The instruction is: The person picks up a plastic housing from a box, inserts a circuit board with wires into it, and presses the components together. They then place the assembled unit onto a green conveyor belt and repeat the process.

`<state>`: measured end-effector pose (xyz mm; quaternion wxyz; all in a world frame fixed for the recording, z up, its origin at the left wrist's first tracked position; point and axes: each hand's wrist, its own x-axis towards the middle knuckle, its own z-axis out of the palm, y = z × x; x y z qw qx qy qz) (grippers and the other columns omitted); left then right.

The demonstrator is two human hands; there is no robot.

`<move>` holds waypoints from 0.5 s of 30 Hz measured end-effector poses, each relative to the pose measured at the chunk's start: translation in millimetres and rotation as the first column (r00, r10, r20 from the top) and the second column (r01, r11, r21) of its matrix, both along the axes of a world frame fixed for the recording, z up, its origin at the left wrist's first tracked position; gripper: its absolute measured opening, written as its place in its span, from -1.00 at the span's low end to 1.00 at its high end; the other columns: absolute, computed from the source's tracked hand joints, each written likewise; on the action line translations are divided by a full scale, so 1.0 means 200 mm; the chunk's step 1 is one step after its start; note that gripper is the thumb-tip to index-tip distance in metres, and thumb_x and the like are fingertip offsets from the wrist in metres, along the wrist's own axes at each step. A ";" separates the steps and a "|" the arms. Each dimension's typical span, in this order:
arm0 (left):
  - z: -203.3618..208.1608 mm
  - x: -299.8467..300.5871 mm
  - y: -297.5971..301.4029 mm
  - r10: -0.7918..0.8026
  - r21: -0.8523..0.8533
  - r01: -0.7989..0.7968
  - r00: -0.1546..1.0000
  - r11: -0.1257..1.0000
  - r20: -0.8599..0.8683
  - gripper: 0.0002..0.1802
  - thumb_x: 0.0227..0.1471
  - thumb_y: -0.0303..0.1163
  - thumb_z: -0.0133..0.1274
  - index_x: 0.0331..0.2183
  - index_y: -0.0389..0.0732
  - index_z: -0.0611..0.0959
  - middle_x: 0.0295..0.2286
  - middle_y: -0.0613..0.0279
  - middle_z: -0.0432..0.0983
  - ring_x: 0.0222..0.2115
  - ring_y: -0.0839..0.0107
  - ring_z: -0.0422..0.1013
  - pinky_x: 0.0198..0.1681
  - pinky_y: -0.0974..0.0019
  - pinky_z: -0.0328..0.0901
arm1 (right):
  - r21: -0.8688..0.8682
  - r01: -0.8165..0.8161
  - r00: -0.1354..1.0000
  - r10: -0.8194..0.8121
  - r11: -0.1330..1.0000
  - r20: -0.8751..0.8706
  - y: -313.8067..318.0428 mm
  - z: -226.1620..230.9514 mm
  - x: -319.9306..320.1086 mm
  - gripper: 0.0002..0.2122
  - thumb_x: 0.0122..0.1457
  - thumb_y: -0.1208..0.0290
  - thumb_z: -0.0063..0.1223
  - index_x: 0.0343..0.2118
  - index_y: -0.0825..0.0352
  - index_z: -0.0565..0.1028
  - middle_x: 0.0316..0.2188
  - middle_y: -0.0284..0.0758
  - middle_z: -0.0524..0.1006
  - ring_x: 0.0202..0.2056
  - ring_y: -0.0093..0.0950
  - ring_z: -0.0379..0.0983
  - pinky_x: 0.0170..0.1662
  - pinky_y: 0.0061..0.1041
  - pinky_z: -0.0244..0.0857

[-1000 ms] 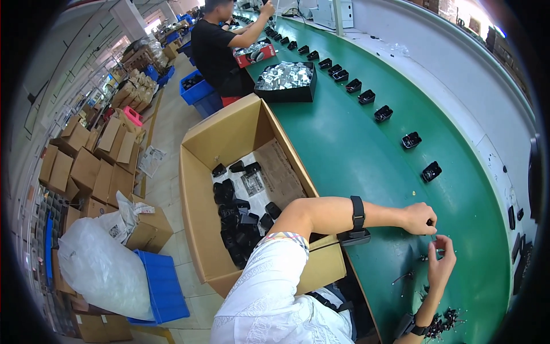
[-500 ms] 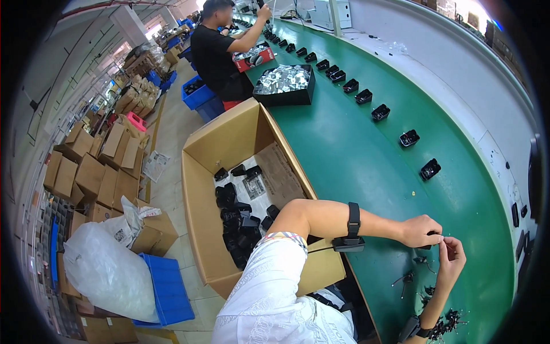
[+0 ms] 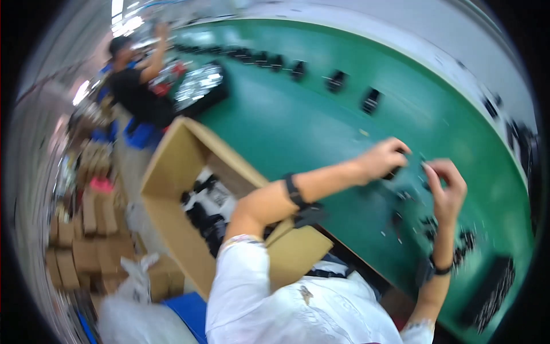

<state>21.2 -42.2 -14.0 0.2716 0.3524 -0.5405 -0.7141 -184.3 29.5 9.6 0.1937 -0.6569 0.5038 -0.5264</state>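
Over the green table (image 3: 275, 126), my left hand (image 3: 381, 160) is closed round a small black plastic part (image 3: 392, 172), mostly hidden by the fingers. Just to its right my right hand (image 3: 448, 182) is raised, thumb and forefinger pinched on something tiny and dark that blurs too much to name. A gap separates the two hands. Beneath them lie loose small dark pieces with thin leads (image 3: 403, 196), and a denser pile of them (image 3: 465, 243) sits beside my right wrist. Beyond the hands, a black housing (image 3: 371, 101) heads a row of similar ones.
A cardboard box (image 3: 163, 192) holding black parts (image 3: 207, 223) stands left of the table. Farther off are a black box of silver packets (image 3: 200, 89) and a co-worker in black (image 3: 137, 94). A dark tray of small pieces (image 3: 490, 292) lies near right. Cartons (image 3: 94, 252) fill the left.
The view has swung, bringing the dark tray in at lower right. My hands, close together before, have drawn apart. The co-worker still has an arm raised.
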 end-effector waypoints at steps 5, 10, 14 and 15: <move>0.04 -0.01 -0.01 -0.133 -0.115 0.125 0.989 0.986 -0.065 -0.42 0.04 -0.30 0.27 0.06 -0.24 0.46 -0.25 0.28 0.47 -0.33 0.52 0.42 -0.37 0.40 0.34 | -0.035 0.033 0.999 -0.033 0.999 -0.008 -0.01 0.00 -0.03 -0.94 0.12 0.56 0.25 -0.41 0.41 0.57 -0.47 -0.38 0.55 -0.48 -0.65 0.39 -0.39 -0.64 0.26; 0.04 -0.03 0.00 -0.200 -0.128 0.199 0.980 0.972 0.010 -0.36 0.01 -0.31 0.32 0.09 -0.18 0.42 -0.27 0.30 0.45 -0.37 0.56 0.42 -0.41 0.44 0.35 | -0.041 0.021 0.998 -0.023 0.999 -0.065 0.01 -0.02 -0.05 -0.92 0.09 0.57 0.26 -0.47 0.39 0.55 -0.49 -0.37 0.54 -0.50 -0.63 0.37 -0.42 -0.61 0.24; 0.00 -0.03 0.02 -0.228 -0.189 0.205 0.968 0.960 -0.109 -0.22 -0.05 -0.42 0.34 0.17 -0.17 0.34 -0.13 0.21 0.40 -0.24 0.47 0.45 -0.27 0.37 0.44 | -0.028 -0.003 0.995 0.001 1.000 -0.098 0.03 -0.02 -0.04 -0.91 0.07 0.56 0.26 -0.49 0.39 0.54 -0.52 -0.38 0.53 -0.51 -0.62 0.36 -0.43 -0.61 0.23; -0.01 -0.03 0.02 -0.257 -0.234 0.222 0.957 0.946 -0.132 -0.15 -0.08 -0.48 0.34 0.21 -0.17 0.28 -0.07 0.17 0.36 -0.16 0.42 0.46 -0.19 0.33 0.46 | -0.020 0.006 0.996 -0.008 1.000 -0.094 0.04 -0.01 -0.04 -0.91 0.06 0.56 0.27 -0.49 0.39 0.54 -0.52 -0.38 0.52 -0.51 -0.62 0.35 -0.43 -0.61 0.22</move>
